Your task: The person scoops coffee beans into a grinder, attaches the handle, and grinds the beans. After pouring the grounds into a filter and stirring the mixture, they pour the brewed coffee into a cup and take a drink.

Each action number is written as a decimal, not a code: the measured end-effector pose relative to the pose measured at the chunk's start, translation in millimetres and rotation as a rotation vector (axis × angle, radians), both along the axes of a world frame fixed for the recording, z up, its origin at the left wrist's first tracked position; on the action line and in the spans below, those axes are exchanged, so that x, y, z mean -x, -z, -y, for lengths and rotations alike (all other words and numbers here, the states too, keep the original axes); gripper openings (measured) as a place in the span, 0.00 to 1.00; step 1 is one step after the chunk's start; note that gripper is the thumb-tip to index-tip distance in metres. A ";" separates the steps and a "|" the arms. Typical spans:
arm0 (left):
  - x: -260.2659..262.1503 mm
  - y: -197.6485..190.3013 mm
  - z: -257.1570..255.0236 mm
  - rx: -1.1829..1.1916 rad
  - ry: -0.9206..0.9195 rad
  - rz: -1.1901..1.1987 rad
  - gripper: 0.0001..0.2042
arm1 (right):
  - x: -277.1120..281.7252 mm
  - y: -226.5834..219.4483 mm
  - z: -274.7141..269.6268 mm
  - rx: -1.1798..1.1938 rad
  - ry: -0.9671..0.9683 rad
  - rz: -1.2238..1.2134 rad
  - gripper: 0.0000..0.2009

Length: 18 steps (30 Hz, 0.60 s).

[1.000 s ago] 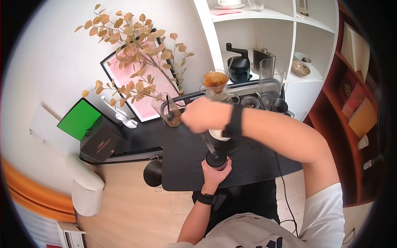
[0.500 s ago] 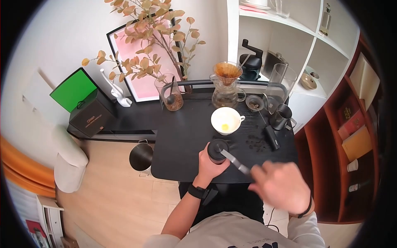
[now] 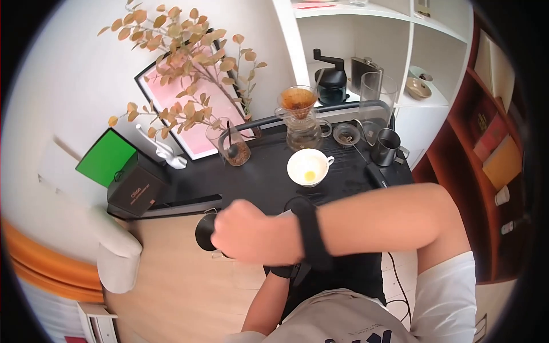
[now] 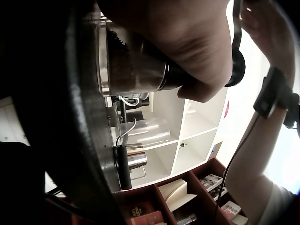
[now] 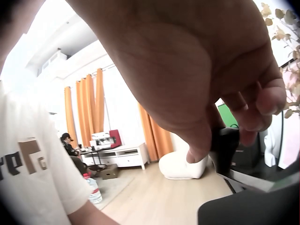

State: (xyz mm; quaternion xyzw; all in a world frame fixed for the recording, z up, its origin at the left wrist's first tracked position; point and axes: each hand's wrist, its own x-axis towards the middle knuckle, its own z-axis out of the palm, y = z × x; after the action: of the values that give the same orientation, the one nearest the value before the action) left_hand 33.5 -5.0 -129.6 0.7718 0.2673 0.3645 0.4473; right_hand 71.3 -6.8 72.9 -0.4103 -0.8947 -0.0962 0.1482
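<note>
In the left wrist view my left hand (image 4: 192, 42) grips the dark upper part of a grinder, whose clear jar (image 4: 136, 65) holds dark grounds and stands against the black tabletop. My right hand (image 5: 187, 70) pinches the black knob (image 5: 225, 145) of its metal crank arm (image 5: 248, 180). From the head, my right hand (image 3: 251, 231) is left of the grinder, blurred; its wrist and forearm hide my left hand and most of the grinder. Beyond them sits a white cup (image 3: 309, 167) with a small yellow spot inside.
Behind the cup stand a glass server (image 3: 303, 137) with a filter dripper (image 3: 297, 102), a metal pitcher (image 3: 387, 147) and a jar of brown pieces (image 3: 235, 154). A black handheld tool (image 3: 376, 175) lies at the right. A black bin (image 3: 206, 231) is beyond the table's left edge.
My right hand has swung round the grinder with the crank, from its far side to the near right, then to the left. My left hand was gripping the grinder in both earlier frames.
</note>
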 end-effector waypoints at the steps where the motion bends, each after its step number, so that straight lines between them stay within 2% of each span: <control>1: 0.0 6.6 -2.3 -0.040 0.001 0.003 0.20 | -3.6 -9.5 -15.6 0.044 0.018 0.033 0.04; 3: 1.0 10.4 -8.5 -0.121 -0.004 0.014 0.25 | -16.5 -34.7 -37.1 0.169 0.085 0.182 0.04; 4: -2.0 -3.4 -9.3 -0.146 -0.011 0.160 0.21 | -27.7 -37.3 -47.1 0.199 0.071 0.147 0.05; 5: -7.2 -12.3 -9.7 -0.149 -0.010 0.163 0.21 | -39.1 -39.8 -56.2 0.231 0.054 0.117 0.06; 7: -17.7 -19.8 -5.8 -0.036 -0.018 0.331 0.15 | -57.9 -49.1 -60.6 0.305 0.083 0.126 0.08; 8: -20.0 -4.8 -10.4 -0.021 0.012 0.330 0.15 | -66.5 -49.1 -58.9 0.268 0.152 0.158 0.08; 9: -18.5 -7.7 -7.9 -0.019 0.002 0.339 0.15 | -75.5 -46.7 -57.1 0.230 0.219 0.187 0.08; 11: -15.6 -18.5 -4.4 0.083 0.010 0.323 0.07 | -102.9 -24.2 -63.0 0.132 0.337 0.189 0.06; 12: -15.1 -16.2 -6.4 0.081 0.006 0.329 0.07 | -116.1 -28.2 -59.2 0.199 0.389 0.223 0.06; 13: -14.5 -12.1 -9.0 0.022 -0.008 0.307 0.11 | -127.9 -31.7 -52.5 0.267 0.439 0.259 0.06; 14: -15.0 -7.6 -10.6 -0.035 -0.026 0.289 0.17 | -138.8 -32.3 -41.1 0.228 0.457 0.254 0.05; 15: -15.4 -7.1 -11.6 -0.030 -0.042 0.303 0.17 | -149.5 -33.2 -28.7 0.191 0.471 0.252 0.05; 18: -12.5 -8.4 -11.9 -0.058 -0.060 0.311 0.19 | -171.1 -35.6 18.0 0.283 0.561 0.382 0.07</control>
State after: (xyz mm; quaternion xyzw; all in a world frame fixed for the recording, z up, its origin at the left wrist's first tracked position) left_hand 46.0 6.9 -121.2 0.7103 0.2071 0.5001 0.4500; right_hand 242.4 -24.7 108.4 -0.6306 -0.7635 -0.0833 -0.1118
